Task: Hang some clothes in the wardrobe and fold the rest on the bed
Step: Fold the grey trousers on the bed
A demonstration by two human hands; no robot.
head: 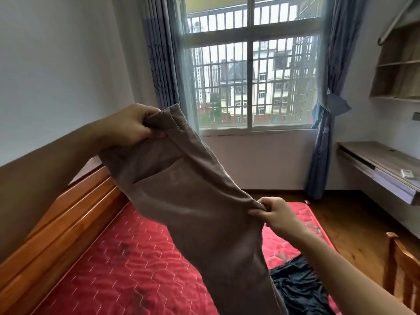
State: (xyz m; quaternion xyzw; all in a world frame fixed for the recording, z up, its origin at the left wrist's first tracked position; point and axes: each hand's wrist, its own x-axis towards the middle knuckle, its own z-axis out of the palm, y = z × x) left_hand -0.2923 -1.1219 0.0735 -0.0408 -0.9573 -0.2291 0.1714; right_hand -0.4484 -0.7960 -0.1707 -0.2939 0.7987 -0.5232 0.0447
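Note:
I hold a pair of brown-grey corduroy trousers point(195, 201) up in the air over the bed's red quilted mattress point(127, 264). My left hand point(134, 126) grips the waistband at the upper left. My right hand point(272, 212) pinches the trousers' right edge lower down, near the crotch seam. The legs hang down and run out of view at the bottom. A dark, crumpled garment point(300, 285) lies on the mattress at the lower right, partly hidden behind the trousers and my right forearm.
A wooden headboard point(68, 219) runs along the bed's left side against the wall. A barred window point(252, 71) with blue curtains faces me. At the right are a wall-mounted desk point(381, 164), open shelves point(400, 71) above it and a wooden chair back point(402, 269).

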